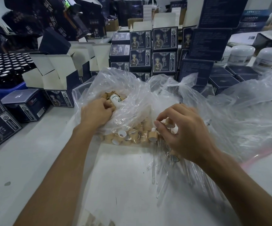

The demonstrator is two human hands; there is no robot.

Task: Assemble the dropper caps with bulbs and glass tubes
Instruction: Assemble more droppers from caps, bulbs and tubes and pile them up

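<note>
Two hands are working in a clear plastic bag (pixel 132 88) at frame centre.
Left hand (pixel 96 113) is curling round wooden caps (pixel 128 136) (grip partly hidden); right hand (pixel 185 132), right of centre, is pinching a dropper cap (pixel 169 123) above glass tubes (pixel 158 160).

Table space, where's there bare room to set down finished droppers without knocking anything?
Free: the white sheet between the forearms, bordered above by the bamboo caps and on the right by the glass tubes. Also the bare table left of the left hand, below the dark boxes. Crowded: the plastic bags and stacked boxes behind.
</note>
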